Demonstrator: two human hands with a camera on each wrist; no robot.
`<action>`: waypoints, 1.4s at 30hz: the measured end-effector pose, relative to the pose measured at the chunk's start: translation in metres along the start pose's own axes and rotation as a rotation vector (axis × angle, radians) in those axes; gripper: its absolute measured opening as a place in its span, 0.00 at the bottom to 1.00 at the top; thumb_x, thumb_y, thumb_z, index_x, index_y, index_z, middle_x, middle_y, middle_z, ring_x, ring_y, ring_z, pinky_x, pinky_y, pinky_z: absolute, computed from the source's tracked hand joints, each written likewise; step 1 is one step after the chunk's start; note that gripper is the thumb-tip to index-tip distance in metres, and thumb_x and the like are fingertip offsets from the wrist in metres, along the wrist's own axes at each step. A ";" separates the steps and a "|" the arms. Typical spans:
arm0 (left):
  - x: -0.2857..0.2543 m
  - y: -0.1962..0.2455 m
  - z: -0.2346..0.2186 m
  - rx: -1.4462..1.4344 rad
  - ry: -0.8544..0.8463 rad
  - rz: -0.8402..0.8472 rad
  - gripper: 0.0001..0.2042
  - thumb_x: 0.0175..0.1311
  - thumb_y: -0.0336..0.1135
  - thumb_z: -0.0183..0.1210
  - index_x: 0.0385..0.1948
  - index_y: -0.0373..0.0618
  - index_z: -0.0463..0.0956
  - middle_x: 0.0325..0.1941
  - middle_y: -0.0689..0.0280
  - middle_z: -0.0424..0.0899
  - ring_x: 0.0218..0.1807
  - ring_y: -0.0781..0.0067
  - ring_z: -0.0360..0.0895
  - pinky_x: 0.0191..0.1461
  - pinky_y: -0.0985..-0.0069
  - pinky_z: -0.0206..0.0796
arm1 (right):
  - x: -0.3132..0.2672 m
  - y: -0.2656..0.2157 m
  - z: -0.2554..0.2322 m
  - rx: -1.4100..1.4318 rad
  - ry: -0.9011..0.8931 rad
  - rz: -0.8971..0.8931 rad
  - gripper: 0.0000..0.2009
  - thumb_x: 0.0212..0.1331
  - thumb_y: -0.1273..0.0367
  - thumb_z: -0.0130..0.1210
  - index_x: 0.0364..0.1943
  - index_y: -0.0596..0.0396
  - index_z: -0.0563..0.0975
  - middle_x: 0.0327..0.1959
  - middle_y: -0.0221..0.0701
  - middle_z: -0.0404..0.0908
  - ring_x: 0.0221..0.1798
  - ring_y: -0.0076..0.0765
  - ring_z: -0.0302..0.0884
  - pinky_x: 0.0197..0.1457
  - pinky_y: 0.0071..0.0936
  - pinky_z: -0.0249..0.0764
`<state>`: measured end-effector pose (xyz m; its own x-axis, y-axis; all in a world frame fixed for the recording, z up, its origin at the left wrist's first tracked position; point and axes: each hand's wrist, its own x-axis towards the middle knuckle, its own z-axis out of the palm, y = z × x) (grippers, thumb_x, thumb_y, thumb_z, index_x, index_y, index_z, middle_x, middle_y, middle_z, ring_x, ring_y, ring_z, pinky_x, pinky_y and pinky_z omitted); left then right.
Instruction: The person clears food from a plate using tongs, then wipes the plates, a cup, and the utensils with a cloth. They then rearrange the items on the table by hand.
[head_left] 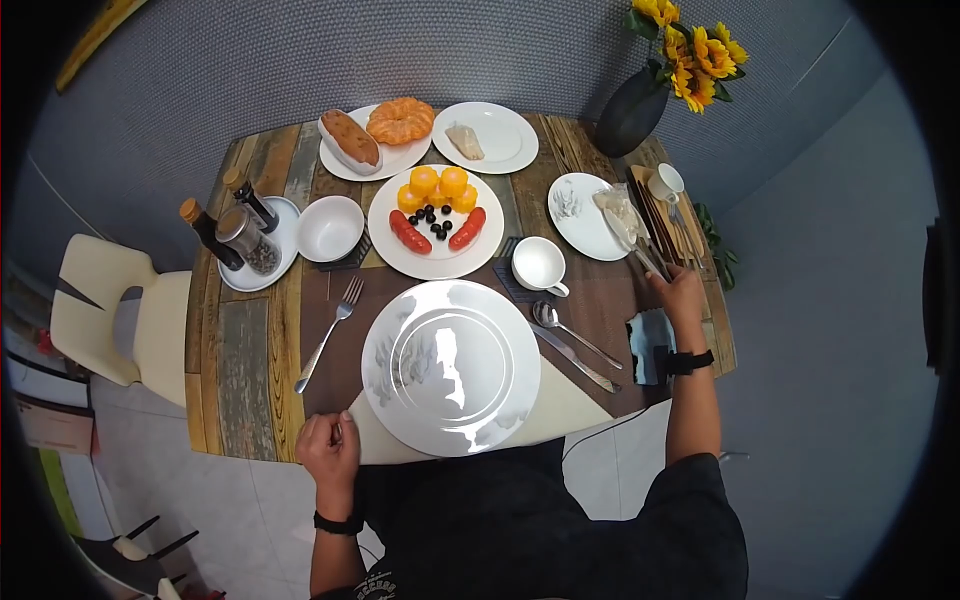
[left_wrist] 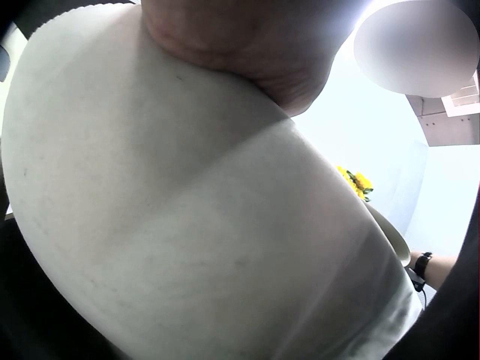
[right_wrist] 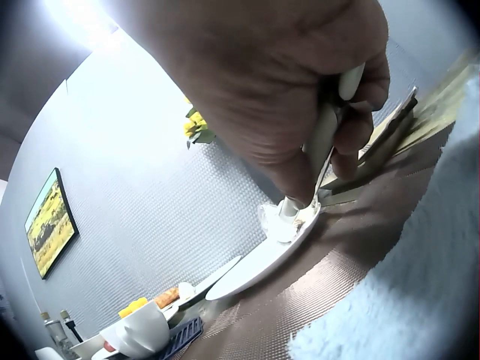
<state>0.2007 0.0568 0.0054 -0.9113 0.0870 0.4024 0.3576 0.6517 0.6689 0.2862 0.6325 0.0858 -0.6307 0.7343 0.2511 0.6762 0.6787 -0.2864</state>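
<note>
My right hand [head_left: 682, 298] grips a pair of metal tongs [head_left: 652, 262] at the right of the table. In the right wrist view the fingers and thumb close round the arms of the tongs [right_wrist: 322, 139]. The tips meet a piece of food in clear wrap [head_left: 622, 215] on a small white plate [head_left: 585, 242]. My left hand [head_left: 328, 450] rests at the front edge, loosely curled and holding nothing, left of a large patterned plate [head_left: 450, 370]. In the left wrist view it lies over a pale cloth [left_wrist: 187, 195].
A fork [head_left: 330, 335], a knife [head_left: 577, 360] and a spoon [head_left: 580, 335] flank the large plate. Beyond stand a white cup [head_left: 538, 265], a bowl [head_left: 330, 228] and a plate of sausages [head_left: 436, 262]. A blue cloth [head_left: 648, 345] lies under the right wrist; a vase [head_left: 632, 115] stands behind.
</note>
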 end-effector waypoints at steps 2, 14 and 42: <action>0.001 0.000 0.000 -0.004 -0.004 -0.001 0.10 0.59 0.27 0.65 0.19 0.40 0.75 0.16 0.62 0.68 0.19 0.63 0.67 0.25 0.65 0.55 | 0.000 0.000 0.001 -0.015 -0.026 0.033 0.26 0.51 0.57 0.71 0.49 0.65 0.84 0.43 0.55 0.86 0.48 0.57 0.86 0.54 0.42 0.80; 0.002 0.000 -0.002 0.010 -0.010 0.026 0.09 0.58 0.28 0.66 0.20 0.41 0.76 0.16 0.63 0.68 0.19 0.62 0.66 0.25 0.65 0.55 | 0.034 -0.050 0.002 0.115 0.085 -0.224 0.24 0.52 0.57 0.70 0.45 0.63 0.85 0.32 0.53 0.85 0.39 0.56 0.86 0.43 0.43 0.80; 0.003 -0.004 -0.003 0.034 0.006 0.054 0.08 0.55 0.26 0.67 0.20 0.43 0.76 0.16 0.65 0.67 0.20 0.63 0.67 0.26 0.65 0.57 | 0.115 -0.196 0.033 0.194 -0.113 -0.285 0.29 0.52 0.49 0.70 0.40 0.67 0.85 0.27 0.54 0.84 0.33 0.56 0.86 0.40 0.45 0.78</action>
<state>0.1970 0.0522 0.0062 -0.8894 0.1181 0.4416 0.3991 0.6714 0.6244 0.0683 0.5838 0.1401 -0.8288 0.5030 0.2449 0.3894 0.8331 -0.3929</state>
